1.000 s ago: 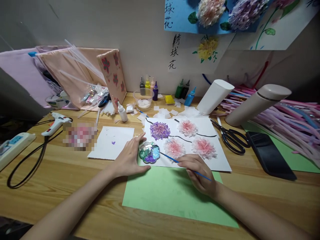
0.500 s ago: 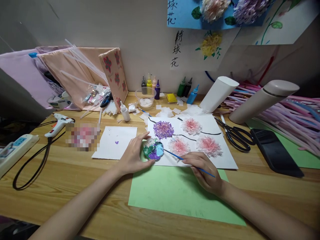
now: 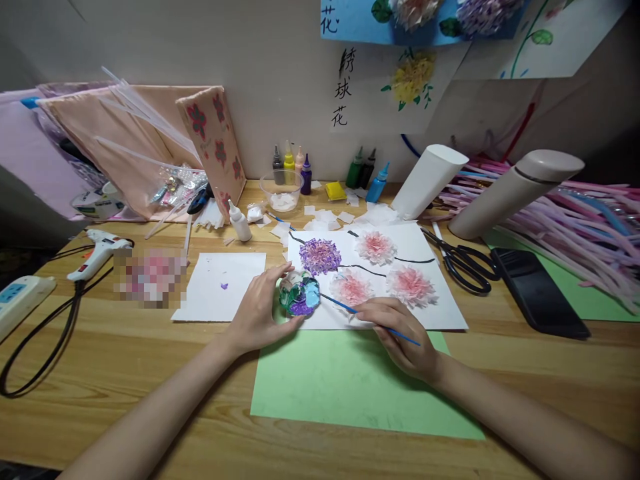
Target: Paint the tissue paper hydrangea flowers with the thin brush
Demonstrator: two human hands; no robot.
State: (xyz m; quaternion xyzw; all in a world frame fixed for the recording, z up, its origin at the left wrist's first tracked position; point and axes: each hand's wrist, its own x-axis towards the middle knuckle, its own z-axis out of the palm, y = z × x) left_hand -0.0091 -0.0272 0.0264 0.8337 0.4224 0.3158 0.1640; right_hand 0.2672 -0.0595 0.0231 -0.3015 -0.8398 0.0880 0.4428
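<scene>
Your left hand (image 3: pixel 259 308) has its fingers spread wide around the left of the paint palette (image 3: pixel 298 295), which sits by the near left corner of the white sheet (image 3: pixel 443 319); they appear to grip its rim. Your right hand (image 3: pixel 400 333) pinches the blue brush (image 3: pixel 336 303), tip by the light blue paint (image 3: pixel 313 294). Best hold the palette steady, load lightly, and keep the handle off the nearest pink flower (image 3: pixel 353 285).
</scene>
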